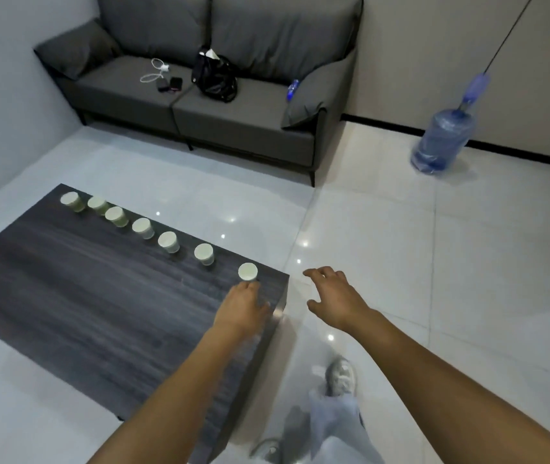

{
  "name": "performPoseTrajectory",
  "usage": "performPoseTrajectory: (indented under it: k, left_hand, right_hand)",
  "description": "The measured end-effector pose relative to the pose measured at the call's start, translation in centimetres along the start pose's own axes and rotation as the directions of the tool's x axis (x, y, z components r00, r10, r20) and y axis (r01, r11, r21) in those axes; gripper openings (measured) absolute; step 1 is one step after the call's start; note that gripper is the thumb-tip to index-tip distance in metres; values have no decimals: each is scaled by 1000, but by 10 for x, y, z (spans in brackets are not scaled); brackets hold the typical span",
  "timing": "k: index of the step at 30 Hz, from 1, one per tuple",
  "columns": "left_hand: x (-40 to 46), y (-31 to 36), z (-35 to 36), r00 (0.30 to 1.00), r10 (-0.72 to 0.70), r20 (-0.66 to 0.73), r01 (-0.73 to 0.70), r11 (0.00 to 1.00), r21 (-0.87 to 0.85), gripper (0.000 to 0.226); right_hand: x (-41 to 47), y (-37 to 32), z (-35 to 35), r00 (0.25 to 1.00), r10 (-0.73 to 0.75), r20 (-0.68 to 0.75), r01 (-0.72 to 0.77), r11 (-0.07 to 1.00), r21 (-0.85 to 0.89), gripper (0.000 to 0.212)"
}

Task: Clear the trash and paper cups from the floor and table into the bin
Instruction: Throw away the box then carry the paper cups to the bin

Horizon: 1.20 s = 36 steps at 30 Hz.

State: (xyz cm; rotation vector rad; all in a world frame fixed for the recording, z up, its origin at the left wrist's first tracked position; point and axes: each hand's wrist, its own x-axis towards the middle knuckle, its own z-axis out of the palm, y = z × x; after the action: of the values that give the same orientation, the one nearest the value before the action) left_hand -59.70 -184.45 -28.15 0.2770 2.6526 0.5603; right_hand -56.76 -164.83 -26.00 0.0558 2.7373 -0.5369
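Nearest cup (pixel 247 272): stands on the table's corner at frame centre, apparently mouth-down w/ the flat base up – last in a diagonal row of seven.
Row of cups (pixel 142 228): runs from upper left of the table twd the centre, close to the far edge; cups stand apart, the 2nd and 3rd from upper left nearly touching.
Left hand (pixel 245 306): fingertips are at the nearest cup's base, just below it in frame; whether contact is made can't be told – motion blur. Fingers look extended, nothing is grasped yet.
Right hand (pixel 330 293): hovers over the floor just right of the table corner, fingers spread and loose, nothing held.
Step judged: the nearest cup is abt to be picked up by the left hand.
How it's done well: the cup should be pinched low on its wall, thumb opposite fingers, lightly – thin paper crushes. Cup sits near the edge, so it's best lifted straight up, not slid. Cups could be nested one over the next to save trips.
Table (pixel 76 283): dark wood-grain, low, lower left of frame.
Bin: not in view.
Beyond: grey sofa (pixel 200 105) at top w/ a black bag (pixel 215 75); blue water jug (pixel 441 142) upper right on the tiled floor (pixel 400 246).
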Motion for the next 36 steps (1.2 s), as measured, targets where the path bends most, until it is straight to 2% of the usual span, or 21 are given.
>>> performPoseTrajectory:
  k: [5, 9, 14, 17, 22, 27, 30, 36]
  left_hand:
    - [69, 27, -2, 980, -186, -70, 178, 979, -103, 41]
    - [101, 40, -4, 947, -306, -92, 289, 943, -162, 43]
    - [124, 30, -9, 882, -462, -95, 428, 868, -252, 46]
    - [141, 15, -16, 830, -552, -80, 508, 808, -298, 41]
    - [181, -23, -32, 771, -636, -41, 585, 731, -351, 36]
    - [210, -51, -50, 706, -708, -32, 636, 652, -413, 41]
    - [216, -64, -47, 651, -759, 11, 677, 573, -462, 45]
    - [232, -82, -15, 458, -879, 128, 750, 305, -587, 49]
  right_hand:
    - [89, 42, -48, 989, -120, 80, 128, 988, -92, 59]
    - [156, 47, -83, 957, -228, 180, 257, 954, -156, 60]
    - [228, 12, -93, 883, -391, 258, 441, 881, -175, 60]
    - [264, -14, -85, 824, -453, 341, 530, 829, -177, 60]
    - [318, -56, -71, 760, -491, 427, 609, 767, -202, 60]
    - [360, -93, -63, 687, -531, 496, 684, 704, -193, 60]
    - [385, -118, -54, 624, -540, 564, 740, 639, -207, 58]
    - [443, -174, -12, 423, -575, 700, 886, 423, -188, 59]
